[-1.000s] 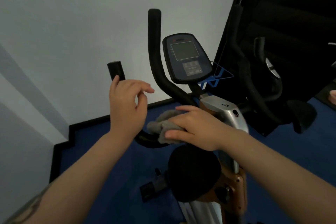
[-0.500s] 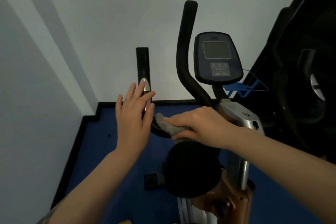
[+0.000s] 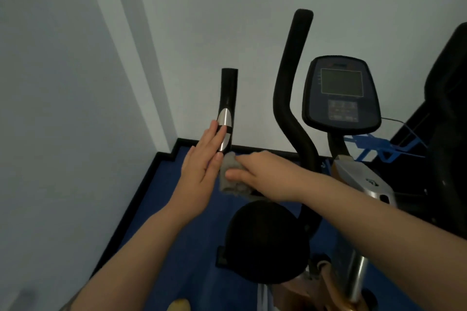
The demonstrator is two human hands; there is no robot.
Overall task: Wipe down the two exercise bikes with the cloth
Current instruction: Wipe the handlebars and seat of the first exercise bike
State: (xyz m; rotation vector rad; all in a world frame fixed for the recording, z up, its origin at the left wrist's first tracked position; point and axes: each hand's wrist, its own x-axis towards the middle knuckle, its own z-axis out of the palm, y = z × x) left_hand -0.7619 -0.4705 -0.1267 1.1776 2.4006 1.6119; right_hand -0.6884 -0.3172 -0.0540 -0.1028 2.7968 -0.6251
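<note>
**Grey cloth pressed to the left handlebar**

The crumpled grey cloth (image 3: 231, 177) sits at the centre of the view, wrapped on the lower bend of the black left handlebar grip (image 3: 228, 106) of the near exercise bike (image 3: 364, 182). The right hand (image 3: 262, 174) reaches in from 4 o'clock and grips the cloth, its fingers curled over it and the thumb under. The left hand (image 3: 202, 166), coming from 7 o'clock, lies flat beside the cloth, its fingers straight and pressed together, their tips touching the silver pulse sensor plate (image 3: 223, 131) on the grip. At 1 o'clock of the cloth rises the curved black right handlebar (image 3: 290, 98), and beyond it the dark console with a grey screen (image 3: 341, 93). The round black saddle (image 3: 265, 240) lies at 6 o'clock. Blue floor (image 3: 156, 209) spreads beneath, with pale walls (image 3: 63, 83) behind.
</note>
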